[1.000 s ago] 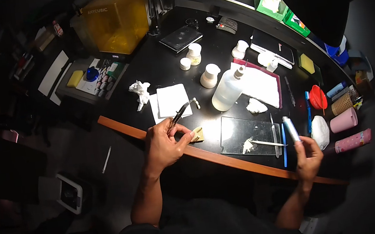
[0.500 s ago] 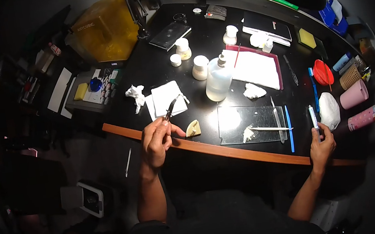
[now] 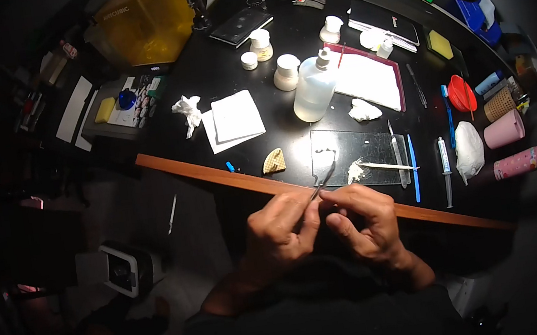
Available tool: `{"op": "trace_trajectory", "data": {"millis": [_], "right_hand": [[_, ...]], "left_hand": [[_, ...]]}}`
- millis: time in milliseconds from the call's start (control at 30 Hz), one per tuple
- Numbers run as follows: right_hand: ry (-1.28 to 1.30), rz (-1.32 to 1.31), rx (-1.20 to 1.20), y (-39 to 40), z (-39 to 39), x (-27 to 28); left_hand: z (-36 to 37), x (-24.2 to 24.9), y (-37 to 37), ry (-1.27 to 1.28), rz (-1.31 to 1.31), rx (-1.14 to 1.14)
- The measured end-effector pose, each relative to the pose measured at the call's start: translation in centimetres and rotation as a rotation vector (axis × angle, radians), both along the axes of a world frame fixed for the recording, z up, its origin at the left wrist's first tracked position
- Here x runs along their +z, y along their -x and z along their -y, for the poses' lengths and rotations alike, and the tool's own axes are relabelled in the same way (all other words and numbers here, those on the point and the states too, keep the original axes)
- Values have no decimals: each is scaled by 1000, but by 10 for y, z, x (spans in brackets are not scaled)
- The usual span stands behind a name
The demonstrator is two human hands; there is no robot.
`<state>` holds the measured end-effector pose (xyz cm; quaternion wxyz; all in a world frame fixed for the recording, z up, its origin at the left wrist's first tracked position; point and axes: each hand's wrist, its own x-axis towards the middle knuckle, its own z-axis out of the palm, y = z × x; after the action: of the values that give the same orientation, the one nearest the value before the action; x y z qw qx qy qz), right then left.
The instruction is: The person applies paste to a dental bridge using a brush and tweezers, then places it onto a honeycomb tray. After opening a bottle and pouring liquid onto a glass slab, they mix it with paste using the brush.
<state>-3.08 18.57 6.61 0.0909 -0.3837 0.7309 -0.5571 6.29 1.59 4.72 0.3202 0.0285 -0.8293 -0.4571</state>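
Note:
My left hand (image 3: 283, 230) pinches a slim dark tweezer-like tool (image 3: 329, 176), which points up over the near left edge of the glass plate (image 3: 340, 148). Close beside it, my right hand (image 3: 365, 222) has its fingers pressed together at the tool; anything small between them is hidden. Both hands are in front of the table's wooden edge (image 3: 194, 172). On the glass lie a white heap (image 3: 355, 171) and a pale stick (image 3: 387, 165). A tan ridged piece (image 3: 274, 161) rests left of the plate, with a small blue cap (image 3: 230, 166) farther left.
A syringe (image 3: 446, 171) lies at the right beside a white wrapped lump (image 3: 468, 151) and a blue stick (image 3: 414, 168). Behind the plate stand a pump bottle (image 3: 314, 90) and several white-lidded jars. Folded white sheets (image 3: 238, 116) are at the left, pink cups (image 3: 504, 129) far right.
My right hand has let go of the syringe, now on the table, and come left to the tool. My left hand moved right with the tool. A blue cap now shows by the table edge.

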Motion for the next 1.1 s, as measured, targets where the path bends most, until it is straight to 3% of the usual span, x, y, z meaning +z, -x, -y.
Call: {"op": "trace_trajectory", "data": {"millis": [233,333,467,567,700,767,900,1100], "right_hand": [[14,206,-123,-3,23,-24],[-26,313,-192,-1,22,-27],[121,463,-269,4,20,-31],[42,368,-256,24,7,-18],[-77,380,-187,44,-8,-9],[-123,376,-185,45,-8,-2],[-140,351,-171,46,-7,-3],[-308,68,-158,43,-4,3]], "left_hand": [[-6,-35,2,160,-76,81],[-13,-35,3,182,12,82],[-21,-17,2,90,59,4],[-1,-11,-3,-27,-2,-118],[44,-19,5,3,67,187],[61,-29,12,27,45,215],[76,-30,19,68,-2,176],[93,-25,22,98,63,99]]}}
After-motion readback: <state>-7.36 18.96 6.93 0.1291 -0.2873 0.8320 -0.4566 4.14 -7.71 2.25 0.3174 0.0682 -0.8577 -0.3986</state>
